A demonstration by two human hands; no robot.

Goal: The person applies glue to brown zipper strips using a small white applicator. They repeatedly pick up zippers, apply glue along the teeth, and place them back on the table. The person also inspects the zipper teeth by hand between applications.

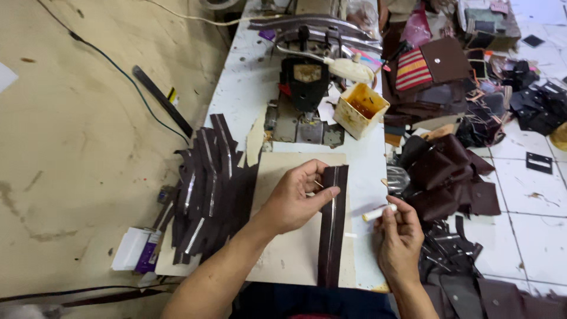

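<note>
While the left hand (292, 201) presses down with thumb and fingertips closed on the top end of a dark brown zipper strip (332, 227), the strip lies flat and runs straight back toward the person on a tan cardboard sheet (289, 248). Over to the right of those fingers, the right hand (398, 239) has its fingers curled tight around a small white stick-shaped tool (379, 212), its tip pointing toward the strip but apart from it. Left of the left hand, well apart, a fanned heap of finished zipper strips (204, 189) sprawls off the cardboard's edge, and past that heap sits a small white and purple box (139, 248). Beyond the fingertips, up the white table (245, 82), stands a black sewing machine (304, 80), and just right of it a yellowed square tub (361, 110) with amber stuff inside. Right of the tool hand, a mound of dark brown leather pieces (443, 171) spills off the table side, with more cut scraps (466, 283) piled near the wrist over the white tiled floor (531, 230).
</note>
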